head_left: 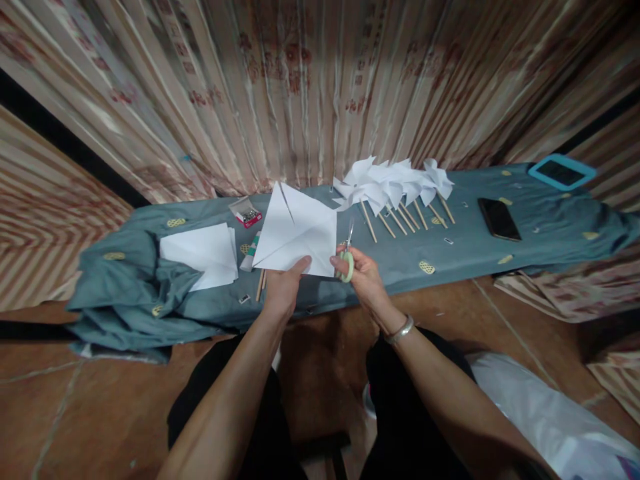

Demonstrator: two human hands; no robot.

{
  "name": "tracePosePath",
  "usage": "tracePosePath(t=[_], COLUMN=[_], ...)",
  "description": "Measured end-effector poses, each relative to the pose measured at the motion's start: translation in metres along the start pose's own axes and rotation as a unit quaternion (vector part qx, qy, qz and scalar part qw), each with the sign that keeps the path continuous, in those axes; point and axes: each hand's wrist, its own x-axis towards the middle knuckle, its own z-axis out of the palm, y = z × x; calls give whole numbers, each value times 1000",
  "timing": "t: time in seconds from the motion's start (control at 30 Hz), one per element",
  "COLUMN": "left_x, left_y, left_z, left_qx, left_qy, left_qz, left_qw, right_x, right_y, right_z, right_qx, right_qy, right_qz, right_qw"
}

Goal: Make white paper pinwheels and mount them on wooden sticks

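Note:
A white square sheet of paper (300,230) is held up in front of me, with creases and slits running in from its corners. My left hand (286,283) grips its lower edge, the thumb on top and the other fingers hidden beneath. In my right hand (364,273) is a pair of scissors (346,265) with pale green handles, blades pointing away from me. The right thumb is close to the paper's lower right corner; whether it touches I cannot tell. Beyond the paper, several white paper pinwheels (395,183) on wooden sticks lie in an overlapping row.
A blue-green cloth (450,253) covers the narrow table. Left of the paper lie a stack of white sheets (203,253), a small red box of metal pins (246,213) and a green-and-white tube (250,257). To the right are a black phone (499,219) and a blue-framed tablet (563,172). Curtains hang behind.

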Motion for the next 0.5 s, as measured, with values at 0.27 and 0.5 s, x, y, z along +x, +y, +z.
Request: tracePosePath(t=[0.27,0.5], left_x=[16,19], left_y=[21,21], left_z=[-14,-13], left_qx=[-8,-22], left_qy=[35,11], left_qz=[60,44], left_qw=[998,999], right_x=[-24,-30], right_y=[7,8], right_z=[-26,-31], right_qx=[-90,-87], right_qy=[-262,-300], right_qz=[86,88], right_qw=[957,946])
